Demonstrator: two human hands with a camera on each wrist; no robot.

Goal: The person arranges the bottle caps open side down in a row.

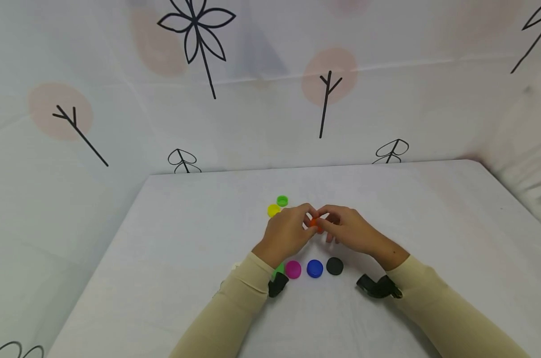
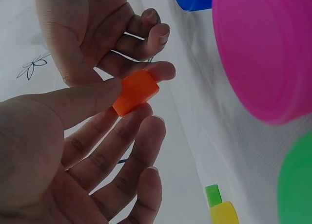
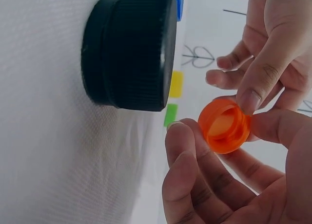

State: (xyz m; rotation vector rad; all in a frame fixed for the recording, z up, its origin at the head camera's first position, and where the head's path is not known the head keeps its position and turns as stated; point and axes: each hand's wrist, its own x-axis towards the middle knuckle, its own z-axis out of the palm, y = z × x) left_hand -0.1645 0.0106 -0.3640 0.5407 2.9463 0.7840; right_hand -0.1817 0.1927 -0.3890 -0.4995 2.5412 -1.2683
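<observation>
An orange bottle cap (image 1: 315,223) is held above the table between both hands. My left hand (image 1: 285,232) pinches it from the left, thumb on one side and fingertips on the other. From the right, the thumb and index finger of my right hand (image 1: 349,229) pinch the same cap. Its hollow underside, with an inner ring, faces the camera in the right wrist view, where the orange cap (image 3: 224,125) is seen whole. Ribbed sides of the orange cap (image 2: 136,92) show in the left wrist view. The other fingers of both hands are loosely bent.
Nearer me lies a row of caps: green (image 1: 278,270), partly hidden by the left wrist, magenta (image 1: 293,269), blue (image 1: 315,268) and black (image 1: 335,266). Beyond the left hand are a yellow cap (image 1: 273,210) and a light green cap (image 1: 282,201). White cloth covers the table (image 1: 198,223).
</observation>
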